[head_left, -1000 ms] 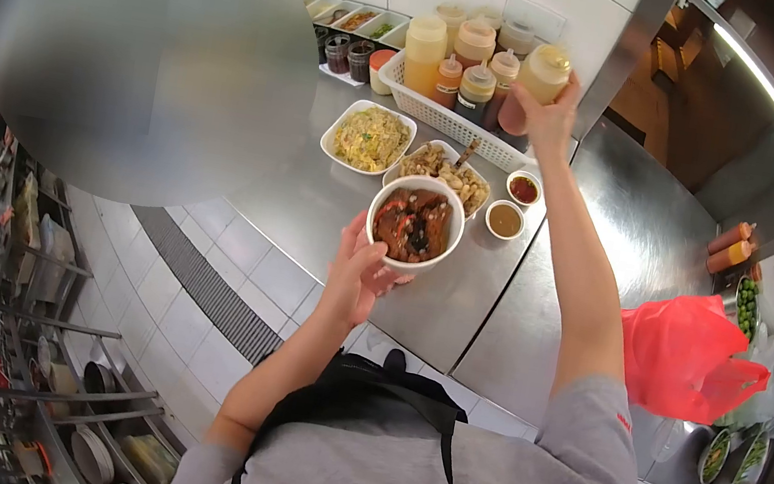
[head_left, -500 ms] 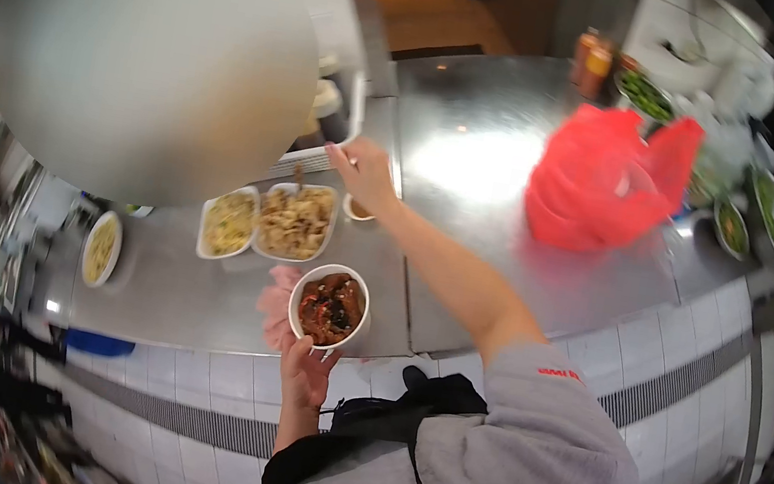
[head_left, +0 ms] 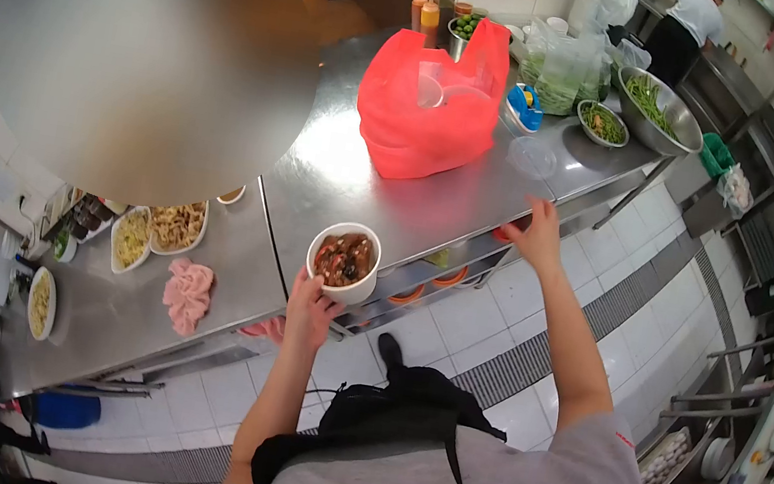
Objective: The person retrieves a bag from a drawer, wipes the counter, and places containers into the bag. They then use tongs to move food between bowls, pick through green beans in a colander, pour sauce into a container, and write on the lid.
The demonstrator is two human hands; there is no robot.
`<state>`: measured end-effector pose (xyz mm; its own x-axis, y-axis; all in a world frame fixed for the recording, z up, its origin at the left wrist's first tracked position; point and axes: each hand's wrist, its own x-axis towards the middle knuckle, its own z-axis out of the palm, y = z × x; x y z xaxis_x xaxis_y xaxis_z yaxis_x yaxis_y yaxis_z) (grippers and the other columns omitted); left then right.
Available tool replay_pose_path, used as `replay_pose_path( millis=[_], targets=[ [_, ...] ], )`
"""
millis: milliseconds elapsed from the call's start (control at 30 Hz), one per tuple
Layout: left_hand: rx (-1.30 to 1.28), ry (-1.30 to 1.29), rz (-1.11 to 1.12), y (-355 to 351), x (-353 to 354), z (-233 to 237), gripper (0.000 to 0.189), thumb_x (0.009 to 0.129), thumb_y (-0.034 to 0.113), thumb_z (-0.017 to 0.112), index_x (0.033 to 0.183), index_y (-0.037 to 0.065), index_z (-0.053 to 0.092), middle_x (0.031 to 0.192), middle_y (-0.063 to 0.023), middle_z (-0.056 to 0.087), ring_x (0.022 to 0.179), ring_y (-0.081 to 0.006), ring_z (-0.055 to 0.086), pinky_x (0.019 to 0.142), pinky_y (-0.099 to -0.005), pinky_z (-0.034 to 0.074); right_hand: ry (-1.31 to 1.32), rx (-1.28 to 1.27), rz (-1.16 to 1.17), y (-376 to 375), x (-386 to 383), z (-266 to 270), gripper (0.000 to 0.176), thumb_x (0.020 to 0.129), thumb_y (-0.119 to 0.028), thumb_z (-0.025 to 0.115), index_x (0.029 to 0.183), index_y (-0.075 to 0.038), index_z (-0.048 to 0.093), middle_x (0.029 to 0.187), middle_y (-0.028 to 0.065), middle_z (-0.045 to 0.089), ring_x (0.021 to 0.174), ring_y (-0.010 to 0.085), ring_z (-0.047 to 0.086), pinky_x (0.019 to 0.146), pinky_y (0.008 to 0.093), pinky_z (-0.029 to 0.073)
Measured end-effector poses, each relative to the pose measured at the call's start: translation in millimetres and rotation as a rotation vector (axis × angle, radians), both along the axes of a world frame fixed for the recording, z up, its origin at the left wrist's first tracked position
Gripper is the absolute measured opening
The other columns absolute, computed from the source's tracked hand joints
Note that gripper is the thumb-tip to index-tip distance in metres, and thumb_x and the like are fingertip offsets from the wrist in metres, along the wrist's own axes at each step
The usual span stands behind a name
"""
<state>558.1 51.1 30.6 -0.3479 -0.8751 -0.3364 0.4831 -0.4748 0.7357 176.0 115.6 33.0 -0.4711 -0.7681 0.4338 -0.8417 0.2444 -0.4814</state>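
My left hand (head_left: pixel 310 311) is closed on a white paper bowl (head_left: pixel 354 294), gripping its near left side. Dark reddish-brown food (head_left: pixel 345 259) with black and red bits fills the bowl, which is held by the table's front edge. Over the front edge farther right, my right hand (head_left: pixel 539 236) reaches out with fingers apart and nothing seen in it. A clear plastic lid (head_left: pixel 532 157) lies on the steel table just beyond those fingers. The red plastic bag (head_left: pixel 427 127) stands left of the lid, with clear containers showing at its mouth.
Two joined trays of food (head_left: pixel 130 242), a pink cloth (head_left: pixel 187 296) and an oval dish (head_left: pixel 42 304) are on the left. Bowls of greens (head_left: pixel 657 123) and bagged vegetables (head_left: pixel 557 76) stand far right. Another person (head_left: pixel 681 35) works at the back. A grey blur covers the upper left.
My view has turned right. My right hand has left the left-hand counter and swung over to the right table edge. My left hand has carried the bowl rightward, away from the pink cloth.
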Motion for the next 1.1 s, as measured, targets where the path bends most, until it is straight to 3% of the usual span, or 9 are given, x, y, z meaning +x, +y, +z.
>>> replay_pose_path(
  millis=[167, 333, 433, 533, 600, 667, 733, 867, 1100],
  targets=[
    [-0.040, -0.128, -0.096, -26, -44, -6, 0.053, 0.079, 0.024, 0.053, 0.128, 0.013, 0.035, 0.111, -0.0067, 0.050, 0.096, -0.0198, 0.051, 0.074, -0.0373, 0.046, 0.140, 0.111, 0.012, -72, -79, 11, 0.084, 0.056, -0.037, 0.077, 0.126, -0.009, 0.038, 0.125, 0.0260, 0.036, 0.116, 0.0400, 0.036, 0.095, 0.0429, 0.034],
    [-0.016, -0.117, -0.109, -52, -89, 8, 0.050, 0.080, 0.025, 0.052, 0.126, 0.010, 0.040, 0.113, -0.0053, 0.051, 0.096, -0.0185, 0.051, 0.077, -0.0355, 0.044, 0.120, 0.530, 0.052, -134, -139, 1, 0.103, 0.047, -0.053, 0.076, 0.132, -0.015, 0.033, 0.130, 0.0272, 0.029, 0.120, 0.0426, 0.028, 0.096, 0.0445, 0.031],
    [0.022, -0.161, -0.076, -55, -112, 19, 0.045, 0.082, 0.023, 0.049, 0.124, 0.009, 0.044, 0.114, -0.0034, 0.051, 0.098, -0.0157, 0.051, 0.084, -0.0343, 0.041, 0.075, 0.657, 0.147, -143, -156, -8, 0.100, 0.049, -0.047, 0.077, 0.134, -0.019, 0.030, 0.132, 0.0242, 0.029, 0.121, 0.0400, 0.029, 0.094, 0.0521, 0.031],
    [-0.090, -0.248, 0.061, -63, -128, 17, 0.036, 0.087, 0.015, 0.041, 0.121, 0.004, 0.047, 0.115, -0.0053, 0.054, 0.106, -0.0141, 0.049, 0.090, -0.0287, 0.036, 0.098, 0.564, 0.298, -132, -149, -2, 0.095, 0.049, -0.044, 0.076, 0.131, -0.016, 0.036, 0.124, 0.0231, 0.039, 0.116, 0.0391, 0.036, 0.092, 0.0471, 0.034],
    [-0.058, -0.212, 0.150, -62, -131, 12, 0.036, 0.089, 0.017, 0.039, 0.120, 0.002, 0.047, 0.115, -0.0066, 0.054, 0.106, -0.0149, 0.049, 0.090, -0.0281, 0.037, 0.070, 0.503, 0.384, -120, -131, -2, 0.091, 0.049, -0.040, 0.076, 0.128, -0.013, 0.040, 0.114, 0.0229, 0.046, 0.109, 0.0383, 0.042, 0.091, 0.0437, 0.036],
    [-0.045, -0.173, 0.239, -71, -134, 12, 0.036, 0.091, 0.019, 0.037, 0.120, 0.001, 0.047, 0.115, -0.0079, 0.054, 0.106, -0.0157, 0.050, 0.090, -0.0276, 0.037, -0.225, 0.213, 0.850, -107, -84, 8, 0.090, 0.049, -0.039, 0.077, 0.127, -0.012, 0.041, 0.115, 0.0230, 0.043, 0.110, 0.0382, 0.040, 0.092, 0.0456, 0.035],
    [-0.104, -0.084, 0.307, -66, -137, 7, 0.038, 0.093, 0.024, 0.034, 0.118, -0.001, 0.048, 0.114, -0.0097, 0.054, 0.106, -0.0172, 0.051, 0.092, -0.0290, 0.037, -0.056, 0.209, 0.924, -86, -13, 50, 0.088, 0.049, -0.033, 0.077, 0.126, -0.013, 0.042, 0.118, 0.0189, 0.040, 0.112, 0.0364, 0.037, 0.095, 0.0447, 0.032],
    [0.000, -0.024, 0.219, -69, -137, 22, 0.040, 0.093, 0.027, 0.032, 0.119, 0.000, 0.047, 0.112, -0.0100, 0.054, 0.104, -0.0177, 0.052, 0.088, -0.0307, 0.042, 0.069, 0.263, 0.970, -112, 69, 60, 0.089, 0.051, -0.040, 0.075, 0.128, -0.014, 0.040, 0.125, 0.0201, 0.034, 0.115, 0.0365, 0.032, 0.094, 0.0472, 0.030],
    [-0.136, -0.205, 0.241, -71, -148, 6, 0.037, 0.094, 0.026, 0.035, 0.120, 0.001, 0.045, 0.111, -0.0094, 0.054, 0.100, -0.0160, 0.053, 0.085, -0.0282, 0.043, 0.196, 0.331, 0.976, -132, 103, 45, 0.088, 0.053, -0.047, 0.071, 0.129, -0.014, 0.039, 0.130, 0.0199, 0.031, 0.116, 0.0372, 0.032, 0.090, 0.0492, 0.030]
  ],
)
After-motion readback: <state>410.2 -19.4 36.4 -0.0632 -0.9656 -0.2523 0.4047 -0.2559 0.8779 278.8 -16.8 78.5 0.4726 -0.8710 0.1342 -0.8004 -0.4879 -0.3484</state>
